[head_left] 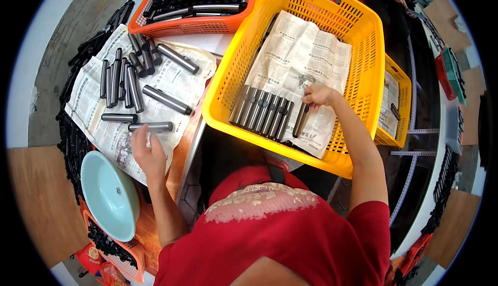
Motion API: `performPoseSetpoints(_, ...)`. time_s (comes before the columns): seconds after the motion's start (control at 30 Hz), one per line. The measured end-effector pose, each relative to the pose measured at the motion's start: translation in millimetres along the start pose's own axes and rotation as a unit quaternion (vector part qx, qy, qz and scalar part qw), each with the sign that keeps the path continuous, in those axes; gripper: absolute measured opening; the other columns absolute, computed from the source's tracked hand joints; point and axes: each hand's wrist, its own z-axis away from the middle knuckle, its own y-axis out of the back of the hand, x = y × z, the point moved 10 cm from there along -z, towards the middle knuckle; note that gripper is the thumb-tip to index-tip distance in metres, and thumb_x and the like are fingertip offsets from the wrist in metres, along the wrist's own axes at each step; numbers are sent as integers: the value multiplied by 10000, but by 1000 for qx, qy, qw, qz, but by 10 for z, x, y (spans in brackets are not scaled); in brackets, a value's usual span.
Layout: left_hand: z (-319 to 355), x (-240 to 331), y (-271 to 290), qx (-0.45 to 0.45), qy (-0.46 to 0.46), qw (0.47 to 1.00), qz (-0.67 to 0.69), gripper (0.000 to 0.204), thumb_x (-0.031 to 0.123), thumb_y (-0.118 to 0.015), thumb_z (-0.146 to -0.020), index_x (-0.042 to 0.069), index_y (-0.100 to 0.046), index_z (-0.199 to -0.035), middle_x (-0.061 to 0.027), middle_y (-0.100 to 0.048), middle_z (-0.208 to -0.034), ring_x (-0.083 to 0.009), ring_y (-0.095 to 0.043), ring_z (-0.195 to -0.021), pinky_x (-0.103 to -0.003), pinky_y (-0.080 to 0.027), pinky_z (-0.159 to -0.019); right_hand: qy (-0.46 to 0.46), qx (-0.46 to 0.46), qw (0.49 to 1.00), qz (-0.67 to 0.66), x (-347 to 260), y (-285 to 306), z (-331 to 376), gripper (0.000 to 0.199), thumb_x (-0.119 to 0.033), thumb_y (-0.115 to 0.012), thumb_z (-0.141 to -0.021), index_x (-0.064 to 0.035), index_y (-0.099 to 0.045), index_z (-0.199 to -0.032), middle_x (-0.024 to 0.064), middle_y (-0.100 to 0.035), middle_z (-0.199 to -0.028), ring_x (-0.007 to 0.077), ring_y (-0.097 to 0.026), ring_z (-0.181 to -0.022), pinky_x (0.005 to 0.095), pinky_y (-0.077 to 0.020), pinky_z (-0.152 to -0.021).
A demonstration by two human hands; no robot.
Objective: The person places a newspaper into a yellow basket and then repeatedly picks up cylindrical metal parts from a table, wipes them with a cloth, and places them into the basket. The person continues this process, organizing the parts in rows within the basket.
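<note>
My right hand (320, 96) pinches one rod (300, 122) at its twelve-o'clock end, my left hand (147, 154) loose beside another rod (162, 127) at nine o'clock, both, I judge, heavy, slick, best gripped mid-length.

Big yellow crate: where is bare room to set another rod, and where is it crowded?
In the big yellow crate, the newspaper is bare from its far end to the row of rods and right hand. Another patch lies between the held rod and right wall. The near left corner is crowded.
</note>
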Motion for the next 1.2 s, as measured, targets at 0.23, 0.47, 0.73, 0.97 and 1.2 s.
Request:
performPoseSetpoints(0.23, -60, -310, -61, -87, -110, 950, -278, 501, -65, -485, -697, 18, -546, -1188, -183, -509, -1267, -423, -432, -1173, -511, -313, -1000, 22, 41, 996, -82, 93, -465, -234, 107, -32, -611, -784, 48, -629, -852, 74, -615, -678, 152, -607, -561, 277, -518, -488)
performPoseSetpoints(0.47, -162, -182, -125, -102, -88, 951, -280, 499, -67, -538, -672, 80, -582, -1147, -168, -489, -1166, -356, -432, -1121, -482, -283, -976, -10, 100, 970, 220, 147, -428, -293, 294, -137, -601, -773, 108, -605, -936, 286, -636, -908, 360, -653, -833, 413, -519, -698)
performPoseSetpoints(0.73, -167, -155, -63, -135, -111, 949, -263, 397, -44, -586, -669, 75, -598, -1048, -140, -503, -1070, -311, -455, -1068, -474, -263, -972, 82, 207, 870, 440, -454, -279, -12, 248, -204, -575, -830, 26, -626, -910, 233, -649, -885, 367, -633, -870, 450, -496, -785)
performPoseSetpoints(0.97, -11, 456, 15, -153, -120, 980, -43, 351, -21, -630, -716, 49, -578, -1056, -121, -549, -1018, -296, -522, -964, -408, -365, -900, 370, 355, 808, 291, -1976, -239, 1322, 212, -198, -588, -848, 13, -609, -859, 206, -630, -825, 380, -608, -772, 439, -498, -701)
performPoseSetpoints(1.2, 500, 1599, -522, -385, -199, 884, 174, 381, 132, -672, -797, 0, -555, -1135, -141, -554, -931, -304, -565, -835, -348, -458, -742, 662, 271, 637, 287, -2749, -1472, 2581, 255, -254, -681, -720, -50, -528, -736, 103, -500, -681, 270, -545, -663, 370, -425, -620)
